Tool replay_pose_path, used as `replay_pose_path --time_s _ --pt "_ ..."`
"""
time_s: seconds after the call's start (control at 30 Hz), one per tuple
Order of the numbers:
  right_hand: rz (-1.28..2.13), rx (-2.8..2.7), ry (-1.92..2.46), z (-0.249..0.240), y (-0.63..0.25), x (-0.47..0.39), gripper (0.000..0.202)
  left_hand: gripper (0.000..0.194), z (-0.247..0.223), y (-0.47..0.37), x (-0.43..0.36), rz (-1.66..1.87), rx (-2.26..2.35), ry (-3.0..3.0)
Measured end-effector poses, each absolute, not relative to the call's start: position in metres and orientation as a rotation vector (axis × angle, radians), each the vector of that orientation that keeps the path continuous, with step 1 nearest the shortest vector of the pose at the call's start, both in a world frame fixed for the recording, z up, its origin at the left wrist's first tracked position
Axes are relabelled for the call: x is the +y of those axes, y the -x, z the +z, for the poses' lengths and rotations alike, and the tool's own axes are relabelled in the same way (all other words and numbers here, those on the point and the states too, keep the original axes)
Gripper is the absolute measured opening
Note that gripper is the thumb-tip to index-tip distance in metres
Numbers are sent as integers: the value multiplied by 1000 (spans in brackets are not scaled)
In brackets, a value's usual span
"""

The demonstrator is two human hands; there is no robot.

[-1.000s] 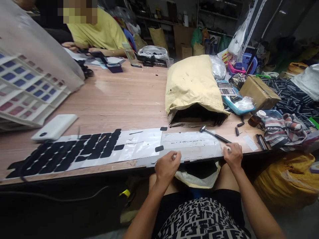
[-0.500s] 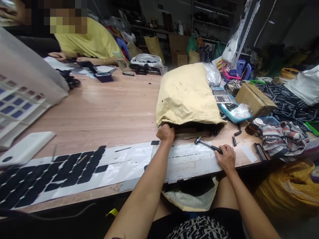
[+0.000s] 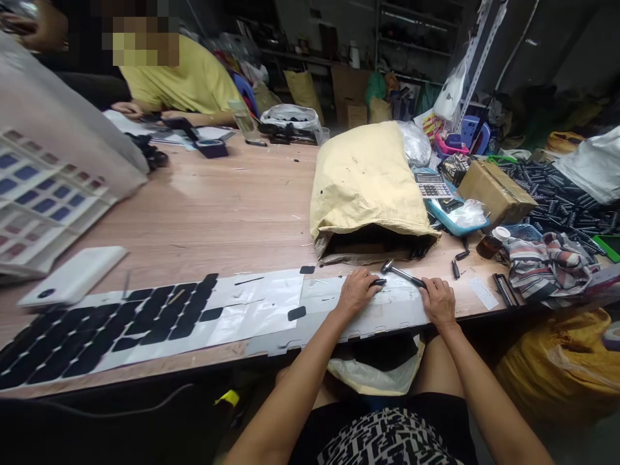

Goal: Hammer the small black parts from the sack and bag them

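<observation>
My right hand is closed round the dark handle of a small hammer, whose metal head points up and left above the work surface. In my left hand is a small black rod-like piece, its end sticking out from the fingers toward the hammer. Both hands are low over a grey-white board at the table's front edge. Just beyond them lies a cream sack, its dark mouth facing me with black pieces inside. Flat black pieces lie in rows on a white sheet to the left.
On the right are a blue tray with a calculator, a cardboard box, a brown bottle and a striped cloth. A white crate stands left. Across the table sits a person in a yellow shirt. An open bag hangs below.
My left hand has come away from the sack's mouth toward me and to the right, now with a small black piece in it. My right hand still grips the hammer, nearly in place.
</observation>
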State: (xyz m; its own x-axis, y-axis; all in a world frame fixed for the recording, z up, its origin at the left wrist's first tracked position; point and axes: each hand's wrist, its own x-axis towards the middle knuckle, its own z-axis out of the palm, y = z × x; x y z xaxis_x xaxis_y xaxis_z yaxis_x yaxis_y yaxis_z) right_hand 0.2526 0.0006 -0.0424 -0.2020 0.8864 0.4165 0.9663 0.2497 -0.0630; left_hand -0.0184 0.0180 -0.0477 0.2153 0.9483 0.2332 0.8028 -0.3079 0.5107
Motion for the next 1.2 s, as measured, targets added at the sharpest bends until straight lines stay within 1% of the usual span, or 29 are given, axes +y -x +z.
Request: replay_pose_path --time_s 0.17,0.27,0.33,0.5,0.6,0.7,0.8,0.93,1.07,1.2 --pt "-342 -2166 1668 -43 -253 2 31 26 -60 28 25 947 1517 -2080" --pt "-286 -2151 1659 -40 -254 0 32 21 -62 32 25 974 1471 -2033" --pt "-202 -2080 1655 -35 -253 -6 34 19 -62 33 25 962 1445 -2021" --pt "79 -1835 1581 -15 -245 -44 38 20 -62 34 27 972 1424 -2001" --pt "329 -1903 1482 -10 -235 -69 35 18 -64 33 27 947 1424 -2050" --pt "433 -1978 1450 -16 -223 -85 30 21 -64 32 26 924 1464 -2075" --pt "424 -1948 1492 -28 -215 -92 29 20 -65 31 26 912 1489 -2063" --pt "343 -1879 1536 -37 -211 -96 34 18 -66 31 28 907 1482 -2036" --pt "267 -1909 1568 -37 -209 -96 38 19 -66 30 28 911 1498 -2023" --pt "230 -1968 1594 -32 -205 -94 37 19 -66 29 28 918 1518 -2004"
